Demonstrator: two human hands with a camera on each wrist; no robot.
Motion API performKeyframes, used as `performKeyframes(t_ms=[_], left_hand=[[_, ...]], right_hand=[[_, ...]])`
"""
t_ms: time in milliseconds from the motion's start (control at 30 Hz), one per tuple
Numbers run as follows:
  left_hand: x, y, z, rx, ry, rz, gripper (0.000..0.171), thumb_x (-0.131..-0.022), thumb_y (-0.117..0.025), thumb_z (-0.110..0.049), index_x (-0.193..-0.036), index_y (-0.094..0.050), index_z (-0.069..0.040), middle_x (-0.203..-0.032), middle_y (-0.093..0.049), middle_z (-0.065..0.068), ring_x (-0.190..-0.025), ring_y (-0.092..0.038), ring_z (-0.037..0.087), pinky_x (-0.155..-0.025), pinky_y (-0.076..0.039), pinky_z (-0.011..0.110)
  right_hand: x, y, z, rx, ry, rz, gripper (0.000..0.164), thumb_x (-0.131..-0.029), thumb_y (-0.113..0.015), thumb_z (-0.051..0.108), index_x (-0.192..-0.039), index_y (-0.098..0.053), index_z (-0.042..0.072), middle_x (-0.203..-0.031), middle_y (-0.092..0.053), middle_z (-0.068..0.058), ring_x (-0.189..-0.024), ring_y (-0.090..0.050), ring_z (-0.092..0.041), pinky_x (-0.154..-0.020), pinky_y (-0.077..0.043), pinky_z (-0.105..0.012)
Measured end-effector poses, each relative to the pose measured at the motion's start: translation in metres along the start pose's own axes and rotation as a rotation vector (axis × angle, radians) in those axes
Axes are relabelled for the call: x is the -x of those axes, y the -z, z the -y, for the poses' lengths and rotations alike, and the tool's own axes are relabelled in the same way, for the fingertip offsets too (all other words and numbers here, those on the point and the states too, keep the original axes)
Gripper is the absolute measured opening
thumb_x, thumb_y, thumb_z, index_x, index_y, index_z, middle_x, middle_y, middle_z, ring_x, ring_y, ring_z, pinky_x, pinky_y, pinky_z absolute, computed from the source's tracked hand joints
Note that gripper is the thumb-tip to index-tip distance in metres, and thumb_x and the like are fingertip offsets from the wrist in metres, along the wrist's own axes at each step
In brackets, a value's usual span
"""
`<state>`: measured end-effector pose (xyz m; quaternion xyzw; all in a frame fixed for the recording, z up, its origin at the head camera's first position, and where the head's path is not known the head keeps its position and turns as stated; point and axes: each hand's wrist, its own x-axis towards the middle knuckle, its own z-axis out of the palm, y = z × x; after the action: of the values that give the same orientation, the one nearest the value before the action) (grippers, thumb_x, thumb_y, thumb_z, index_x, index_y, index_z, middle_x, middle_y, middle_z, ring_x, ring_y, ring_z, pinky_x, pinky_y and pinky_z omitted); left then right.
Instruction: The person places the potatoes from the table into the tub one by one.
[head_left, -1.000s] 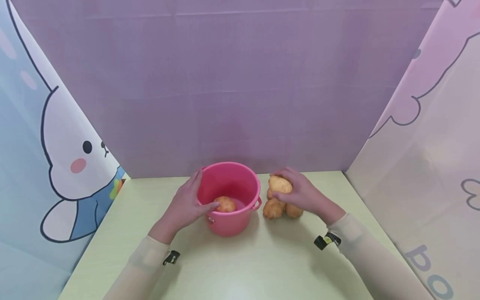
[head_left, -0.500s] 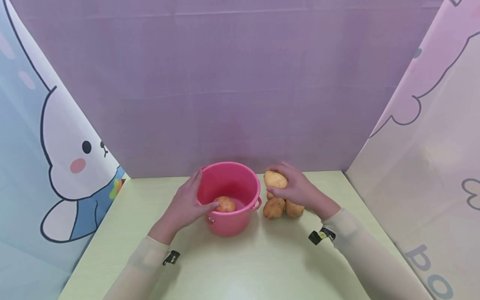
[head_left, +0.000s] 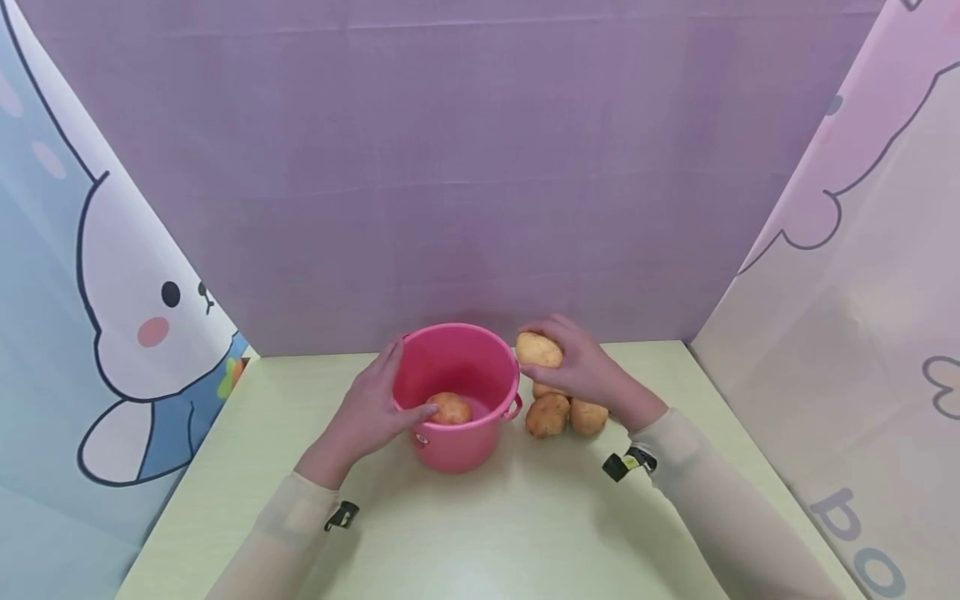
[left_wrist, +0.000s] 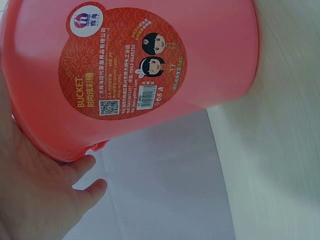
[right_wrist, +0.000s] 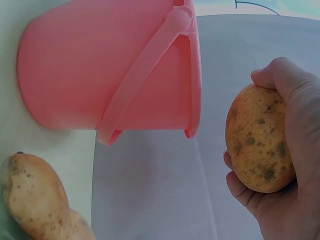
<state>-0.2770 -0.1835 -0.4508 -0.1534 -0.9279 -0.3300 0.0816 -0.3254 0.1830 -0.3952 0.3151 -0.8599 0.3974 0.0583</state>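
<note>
A pink bucket (head_left: 456, 452) stands upright on the table, with one potato (head_left: 452, 408) on its bottom. My left hand (head_left: 366, 414) holds the bucket's rim at the left, its thumb over the near edge. Just right of the rim, my right hand (head_left: 583, 360) grips another potato (head_left: 538, 350) in the air. Dark spots mark this potato (right_wrist: 260, 141) in the right wrist view, where fingers and thumb curl round it, apart from the bucket. Below the right hand lie more potatoes (head_left: 547, 416), one of them partly hidden by it.
The bucket's pink handle (right_wrist: 142, 75) hangs down along its side. A printed red label (left_wrist: 120, 62) faces the left wrist camera. Behind the pale table (head_left: 465, 533) rises a purple cloth wall (head_left: 480, 183), with patterned panels at both sides.
My right hand has lifted its potato up and left, away from the others and close to the bucket's rim. The left hand and the bucket have hardly moved.
</note>
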Motion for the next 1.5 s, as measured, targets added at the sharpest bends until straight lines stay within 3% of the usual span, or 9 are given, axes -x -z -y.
performKeyframes(t_ms=[300,600,867,1133,1500], left_hand=[[0.000,0.000,0.001,-0.004,-0.032,-0.018,0.129,-0.084,-0.091,-0.063,-0.177,-0.019,-0.009,-0.180,-0.027,0.013,-0.158,-0.036,0.045,-0.108,-0.055,0.069],[0.000,-0.001,0.002,0.007,-0.032,-0.017,0.127,-0.085,-0.093,-0.055,-0.178,-0.019,-0.010,-0.180,-0.028,0.013,-0.157,-0.037,0.046,-0.103,-0.059,0.067],[-0.001,0.000,0.002,0.015,-0.038,-0.017,0.129,-0.083,-0.090,-0.066,-0.178,-0.020,-0.012,-0.179,-0.030,0.012,-0.156,-0.039,0.044,-0.102,-0.060,0.065],[0.000,0.000,0.000,0.009,-0.031,-0.017,0.130,-0.083,-0.093,-0.060,-0.178,-0.020,-0.009,-0.179,-0.029,0.013,-0.156,-0.039,0.044,-0.104,-0.059,0.066],[0.000,0.002,-0.001,0.022,-0.036,-0.014,0.130,-0.083,-0.092,-0.063,-0.177,-0.021,-0.010,-0.177,-0.033,0.011,-0.154,-0.042,0.042,-0.102,-0.061,0.063]], right_hand=[[-0.012,-0.008,0.005,0.002,0.045,0.032,0.053,-0.094,-0.090,0.030,-0.142,-0.070,0.024,-0.130,-0.063,0.004,-0.112,-0.061,-0.020,-0.085,-0.063,-0.041],[-0.023,-0.016,0.013,-0.011,0.057,0.051,0.052,-0.093,-0.089,0.027,-0.142,-0.070,0.024,-0.126,-0.063,0.003,-0.110,-0.062,-0.021,-0.084,-0.064,-0.041],[-0.032,-0.020,0.020,-0.003,0.064,0.060,0.052,-0.093,-0.090,0.026,-0.141,-0.070,0.024,-0.126,-0.062,0.005,-0.109,-0.063,-0.020,-0.084,-0.064,-0.039],[-0.039,-0.025,0.024,-0.002,0.084,0.069,0.052,-0.092,-0.090,0.026,-0.141,-0.071,0.022,-0.124,-0.063,0.004,-0.108,-0.062,-0.020,-0.082,-0.062,-0.040],[-0.051,-0.029,0.032,0.021,0.100,0.092,0.054,-0.093,-0.090,0.028,-0.143,-0.070,0.020,-0.129,-0.063,0.005,-0.107,-0.063,-0.019,-0.078,-0.064,-0.036]])
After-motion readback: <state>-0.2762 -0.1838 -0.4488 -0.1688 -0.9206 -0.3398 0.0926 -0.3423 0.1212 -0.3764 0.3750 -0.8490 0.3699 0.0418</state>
